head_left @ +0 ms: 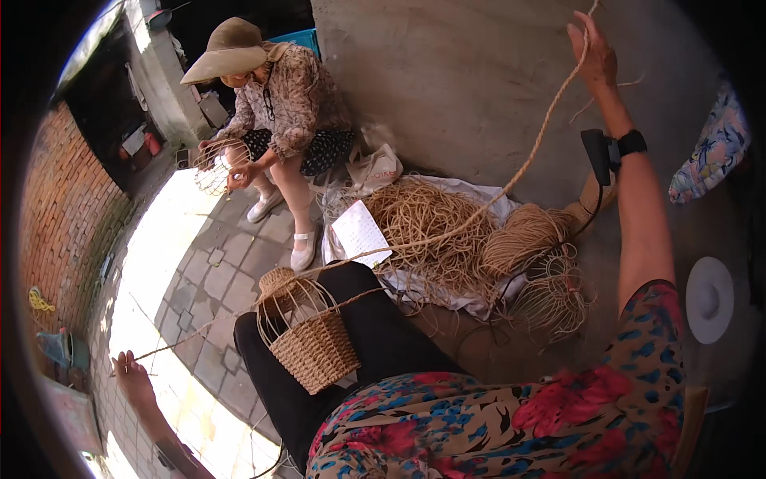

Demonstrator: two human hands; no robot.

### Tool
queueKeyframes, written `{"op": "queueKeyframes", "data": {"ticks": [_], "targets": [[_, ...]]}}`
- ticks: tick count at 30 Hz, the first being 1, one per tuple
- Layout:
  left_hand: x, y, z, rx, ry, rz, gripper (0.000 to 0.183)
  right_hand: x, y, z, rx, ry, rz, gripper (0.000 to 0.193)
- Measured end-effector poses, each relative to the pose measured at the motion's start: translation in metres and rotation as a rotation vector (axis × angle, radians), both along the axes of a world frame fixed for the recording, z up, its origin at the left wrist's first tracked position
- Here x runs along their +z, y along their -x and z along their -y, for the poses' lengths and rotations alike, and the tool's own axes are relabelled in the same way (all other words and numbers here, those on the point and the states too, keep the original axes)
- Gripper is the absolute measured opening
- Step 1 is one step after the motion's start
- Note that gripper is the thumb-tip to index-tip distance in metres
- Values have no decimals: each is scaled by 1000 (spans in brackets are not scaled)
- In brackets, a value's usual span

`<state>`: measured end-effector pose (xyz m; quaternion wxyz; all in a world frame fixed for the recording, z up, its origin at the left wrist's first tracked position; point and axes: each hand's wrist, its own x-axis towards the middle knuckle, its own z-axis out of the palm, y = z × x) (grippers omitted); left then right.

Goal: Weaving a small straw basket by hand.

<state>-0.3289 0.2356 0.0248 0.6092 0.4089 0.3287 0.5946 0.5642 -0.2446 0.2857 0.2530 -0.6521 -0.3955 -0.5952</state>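
A half-woven straw basket (pixel 315 351) with bare upright ribs lies tilted on my lap, a small round woven piece (pixel 277 286) just beyond it. A long twisted straw rope (pixel 511 185) stretches across the view above the basket. High at the upper right, my right hand (pixel 594 57) is closed on this rope, arm raised. My left hand (pixel 136 382), low at the left, pinches the thin end of a cord that runs toward the basket. Where rope and cord meet near the ribs, I cannot tell them apart.
Beyond my knees a heap of loose straw rope (pixel 423 215) lies on a white sheet, with a coiled bundle (pixel 527 237) and wire frames (pixel 554 295) beside it. A written paper (pixel 361 233) rests there. Another person (pixel 279 104) sits holding a wire frame (pixel 214 169). A white disc (pixel 709 299) is at right.
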Motion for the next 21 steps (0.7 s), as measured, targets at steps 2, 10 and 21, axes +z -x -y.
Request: {"op": "queueKeyframes", "data": {"ticks": [2,10,21], "targets": [[64,-114,55,-217,-47,40,28,-55,-38,40,-320,426,-580,50],[130,-304,192,-701,-219,137,38,-151,255,-126,992,570,-969,34],[79,-336,207,-636,-162,-246,31,-188,283,-111,1292,703,-1258,16]]}}
